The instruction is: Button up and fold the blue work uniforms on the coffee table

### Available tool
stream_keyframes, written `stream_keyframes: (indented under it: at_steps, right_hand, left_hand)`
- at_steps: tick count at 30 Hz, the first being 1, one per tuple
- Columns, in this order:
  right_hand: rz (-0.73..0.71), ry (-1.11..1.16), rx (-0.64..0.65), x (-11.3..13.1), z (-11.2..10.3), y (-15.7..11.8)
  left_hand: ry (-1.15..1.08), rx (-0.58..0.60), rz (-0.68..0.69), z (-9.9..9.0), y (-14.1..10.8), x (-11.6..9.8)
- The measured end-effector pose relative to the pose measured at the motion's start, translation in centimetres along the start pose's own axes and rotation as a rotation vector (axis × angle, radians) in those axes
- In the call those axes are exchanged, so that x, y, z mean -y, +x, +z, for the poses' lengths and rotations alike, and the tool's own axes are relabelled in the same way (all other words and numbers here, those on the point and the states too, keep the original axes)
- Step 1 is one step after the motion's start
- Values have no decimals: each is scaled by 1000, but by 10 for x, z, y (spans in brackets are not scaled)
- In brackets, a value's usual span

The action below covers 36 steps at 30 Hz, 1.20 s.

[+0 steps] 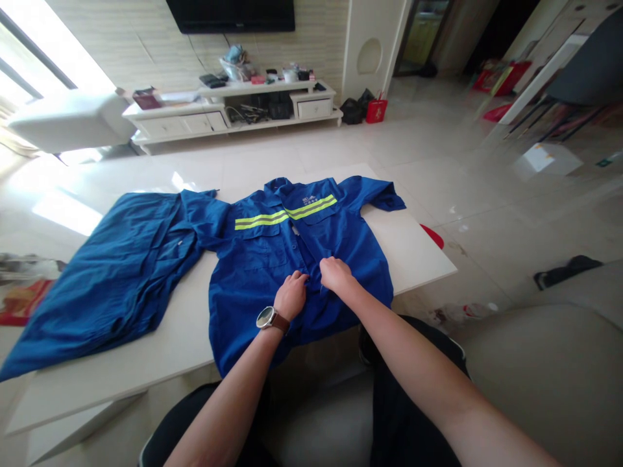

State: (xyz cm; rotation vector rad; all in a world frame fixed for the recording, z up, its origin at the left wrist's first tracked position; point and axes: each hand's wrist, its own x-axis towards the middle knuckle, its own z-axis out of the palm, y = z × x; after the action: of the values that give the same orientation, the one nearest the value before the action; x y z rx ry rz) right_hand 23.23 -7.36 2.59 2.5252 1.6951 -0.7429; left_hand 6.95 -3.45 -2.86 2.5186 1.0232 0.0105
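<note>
A blue work shirt (263,256) with a yellow-and-grey reflective stripe across the chest lies spread front up, its collar at the far side. Its front is partly open, with the two edges a little apart. My left hand (291,295), a watch on its wrist, is closed on the front edge on the left. Across the gap my right hand (335,273) pinches the other front edge. The fingertips of both hands are partly hidden. Left of the shirt lies a pair of blue trousers (117,272), touching the shirt's sleeve.
The white table (423,256) carries both garments, and the shirt's hem hangs over its near edge. A grey sofa (549,370) is at the right. Beyond the tiled floor stands a white TV cabinet (185,123) with several items on it, below a television (233,14).
</note>
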Motion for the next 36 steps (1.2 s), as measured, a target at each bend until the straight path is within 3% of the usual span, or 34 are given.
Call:
stream_keyframes:
  at_steps: [7,13,18,26,36]
  right_hand:
    - [-28,26,-52,-1,0,2]
    - [-72,307,-211,5,-2,15]
    - [-159,429,-220,5,6,21]
    - [-169,418,-204,8,10,22]
    - [-264,445,-423,14,14,19]
  left_hand:
    - [-19,-29,-41,2,4,-2]
    - [-87,-54,-80,6,9,-4]
    - [-170,-117,-111,8,16,-3]
    - [-377,-233,-112,-14,12,3]
    - [-496,-297,-154,-34,4,11]
